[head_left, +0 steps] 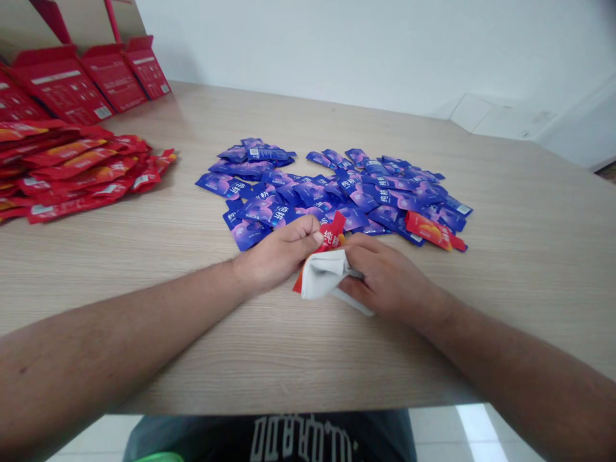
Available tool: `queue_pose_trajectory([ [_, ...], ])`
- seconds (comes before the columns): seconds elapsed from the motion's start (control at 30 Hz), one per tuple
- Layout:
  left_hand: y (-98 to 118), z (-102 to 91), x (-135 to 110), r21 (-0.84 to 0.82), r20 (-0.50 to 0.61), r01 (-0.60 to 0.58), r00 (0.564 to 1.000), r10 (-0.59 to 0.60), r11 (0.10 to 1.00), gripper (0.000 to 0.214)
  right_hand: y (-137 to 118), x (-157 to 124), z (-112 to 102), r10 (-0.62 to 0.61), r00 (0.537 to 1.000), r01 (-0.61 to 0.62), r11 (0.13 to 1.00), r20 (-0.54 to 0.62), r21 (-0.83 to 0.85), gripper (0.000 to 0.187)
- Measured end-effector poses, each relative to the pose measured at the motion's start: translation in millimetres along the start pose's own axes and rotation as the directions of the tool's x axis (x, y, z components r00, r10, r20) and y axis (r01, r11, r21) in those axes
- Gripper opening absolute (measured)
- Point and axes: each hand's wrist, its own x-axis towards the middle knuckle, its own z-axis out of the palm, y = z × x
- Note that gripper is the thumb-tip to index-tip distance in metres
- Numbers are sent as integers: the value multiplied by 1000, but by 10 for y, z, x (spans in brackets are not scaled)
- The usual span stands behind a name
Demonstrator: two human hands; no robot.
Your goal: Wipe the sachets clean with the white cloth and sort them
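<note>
Sachet (320,276) gripped by left hand (279,253) and right hand (387,279), well inside table edge (289,410).

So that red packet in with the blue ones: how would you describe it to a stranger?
On the pale wood table, find the heap of blue sachets. Just beyond the person's right hand, at the heap's right edge, lies a red-and-orange sachet, the only red one lying among the blue.

A plain packing room: wood-laminate table (505,212), white wall (337,51), tiled floor (433,433), red cartons (62,86), heaped blue sachets (337,192).
</note>
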Motion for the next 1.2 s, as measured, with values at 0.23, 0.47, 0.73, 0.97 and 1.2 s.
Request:
queue_pose_trajectory([
  [0.23,57,73,-30,-56,-103,25,994,-31,998,33,-91,6,9,35,998,-37,998,-44,-50,13],
  [0.47,83,100,-48,-49,-132,46,990,-52,998,28,-163,-5,4,31,999,-32,998,-17,-57,12],
  [0.73,72,86,-42,21,-183,16,983,-12,1000,23,-294,0,53,-105,991,107,994,82,-27,10],
  [0.97,48,31,-25,72,-111,1,994,7,997,29,-98,-1,-19,-19,1000,19,999,1,-42,13],
  [1.2,38,26,-27,11,-64,7,998,-7,1000,33,-2,9,-12,54,994,-57,998,-90,-22,19],
])
